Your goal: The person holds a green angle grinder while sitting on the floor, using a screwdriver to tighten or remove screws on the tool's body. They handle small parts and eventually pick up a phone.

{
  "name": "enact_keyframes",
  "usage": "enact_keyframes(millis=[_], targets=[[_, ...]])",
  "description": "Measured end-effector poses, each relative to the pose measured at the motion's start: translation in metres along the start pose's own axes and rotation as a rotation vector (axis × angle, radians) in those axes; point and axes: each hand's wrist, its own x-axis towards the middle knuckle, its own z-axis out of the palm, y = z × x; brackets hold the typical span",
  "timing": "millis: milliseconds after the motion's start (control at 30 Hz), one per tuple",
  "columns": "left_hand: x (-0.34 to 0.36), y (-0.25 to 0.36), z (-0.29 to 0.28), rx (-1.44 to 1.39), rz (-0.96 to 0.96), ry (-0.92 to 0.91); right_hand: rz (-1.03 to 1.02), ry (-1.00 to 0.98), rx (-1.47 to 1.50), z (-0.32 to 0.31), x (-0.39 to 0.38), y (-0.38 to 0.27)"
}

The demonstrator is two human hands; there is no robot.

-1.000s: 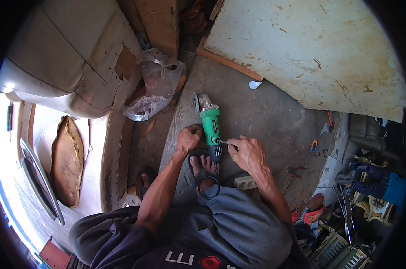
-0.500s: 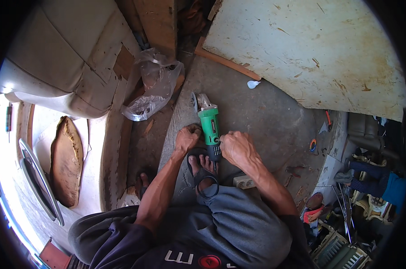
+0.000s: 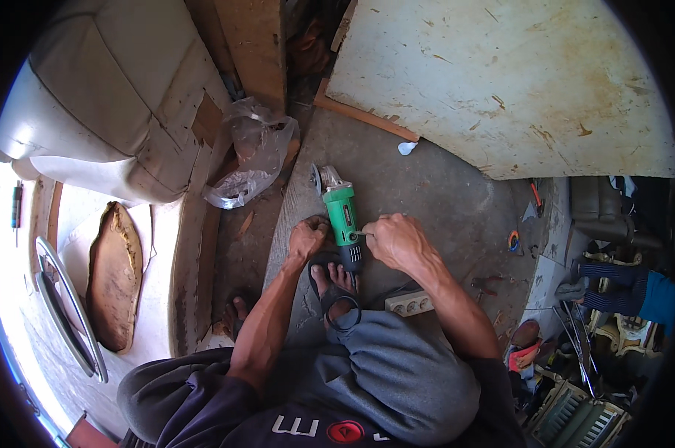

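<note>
Observed green angle grinder (image 3: 342,215) lying lengthwise on concrete floor (image 3: 442,213), slightly slanted, with metal head (image 3: 335,179) and disc (image 3: 316,180) at the far end and slotted black rear end (image 3: 351,259) nearest, plus slim tool (image 3: 361,233), mostly hidden, pointing at the grinder's round cap (image 3: 353,236).

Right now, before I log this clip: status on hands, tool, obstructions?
Right hand gripping thin tool at green grinder. Left hand beside grinder's other side, contact unclear. Sandalled foot close by grinder's black end.

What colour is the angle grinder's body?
The angle grinder has a green body with a black rear, seen in the head view.
</note>
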Motion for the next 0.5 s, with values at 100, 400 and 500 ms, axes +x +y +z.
enact_keyframes(millis=[100, 400, 500], targets=[[-0.001, -0.005, -0.004, -0.009, 0.003, 0.007, 0.006, 0.098, 0.076, -0.009, -0.015, -0.006], [0.002, -0.013, -0.004, -0.022, -0.013, -0.001, 0.142, 0.141, 0.147, 0.040, -0.029, -0.011], [0.000, -0.007, -0.006, -0.031, -0.032, -0.001, 0.149, 0.171, 0.131, 0.042, -0.026, -0.010]])
